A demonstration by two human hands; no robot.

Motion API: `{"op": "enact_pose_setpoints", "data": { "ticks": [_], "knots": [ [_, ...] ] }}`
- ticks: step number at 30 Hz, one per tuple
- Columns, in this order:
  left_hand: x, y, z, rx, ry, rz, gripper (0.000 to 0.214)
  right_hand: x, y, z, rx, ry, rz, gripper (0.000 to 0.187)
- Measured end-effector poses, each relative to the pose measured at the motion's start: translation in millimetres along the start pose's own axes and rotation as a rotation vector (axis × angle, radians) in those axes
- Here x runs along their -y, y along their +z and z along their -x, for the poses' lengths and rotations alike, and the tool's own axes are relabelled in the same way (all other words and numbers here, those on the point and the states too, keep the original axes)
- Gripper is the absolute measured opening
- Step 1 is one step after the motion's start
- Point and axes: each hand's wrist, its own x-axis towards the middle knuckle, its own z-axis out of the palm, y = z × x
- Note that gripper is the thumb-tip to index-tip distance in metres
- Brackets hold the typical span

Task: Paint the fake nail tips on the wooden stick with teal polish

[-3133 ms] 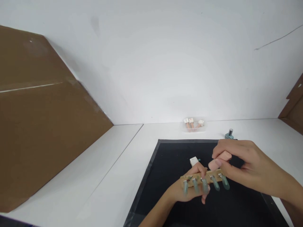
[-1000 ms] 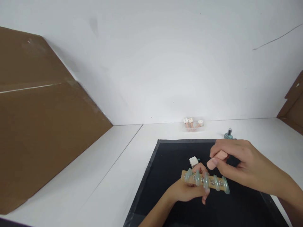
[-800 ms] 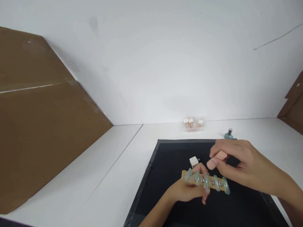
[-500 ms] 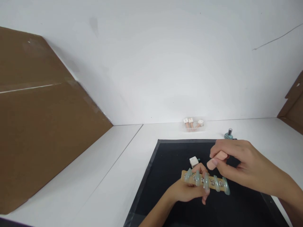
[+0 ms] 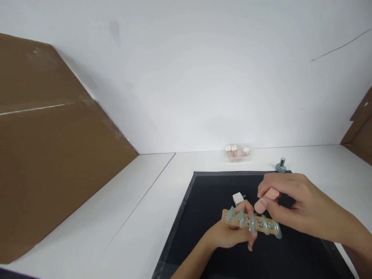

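My left hand (image 5: 229,234) grips a tan strip (image 5: 274,229) from below, with several translucent greenish curved pieces (image 5: 252,221) across it. Small round shiny spots show between these pieces. Close above the strip's right half, my right hand (image 5: 290,201) pinches a short peach-coloured piece (image 5: 265,200) between thumb and fingers. Its rounded lower end hangs just over the strip; I cannot tell whether they touch. Just behind the left fingers is a small white block (image 5: 238,198) with a bit of green at its side, its lower part hidden.
A black mat (image 5: 203,201) lies under both hands on the white table (image 5: 139,217). Behind it, a clear tray (image 5: 238,158) holds white-topped peach pieces. A grey-green base with a metal post (image 5: 281,166) stands at the mat's far right corner. Brown boards (image 5: 58,155) flank the table.
My right hand, with the peach-coloured piece, has shifted and tilted very slightly. My left hand and the strip have barely moved.
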Motion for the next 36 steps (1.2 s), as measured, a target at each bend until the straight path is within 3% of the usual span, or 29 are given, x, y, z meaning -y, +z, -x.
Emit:
{"op": "enact_pose_setpoints", "data": {
  "ticks": [9, 18, 25, 31, 36],
  "knots": [
    [-10.8, 3.5, -4.0, -0.012, -0.034, -0.087, 0.045, 4.3, -4.6, -1.7, 0.204, 0.025, -0.106, 0.019],
    [-5.1, 4.2, -0.6, 0.017, -0.008, 0.016, 0.044, -2.1, -1.2, 1.1, 0.067, 0.036, -0.008, 0.014],
    [-10.1, 3.7, -1.7, 0.009, -0.03, -0.039, 0.044, 2.6, -4.5, -0.3, 0.19, 0.049, -0.088, 0.021],
    [-6.3, 5.1, -1.0, 0.008, -0.033, 0.006, 0.046, 0.0, -2.6, 0.3, 0.103, 0.073, -0.023, 0.015],
    [-10.3, 5.0, -1.4, -0.003, -0.027, -0.045, 0.044, 4.0, -4.0, -0.9, 0.189, 0.047, -0.101, 0.019]
  ]
}}
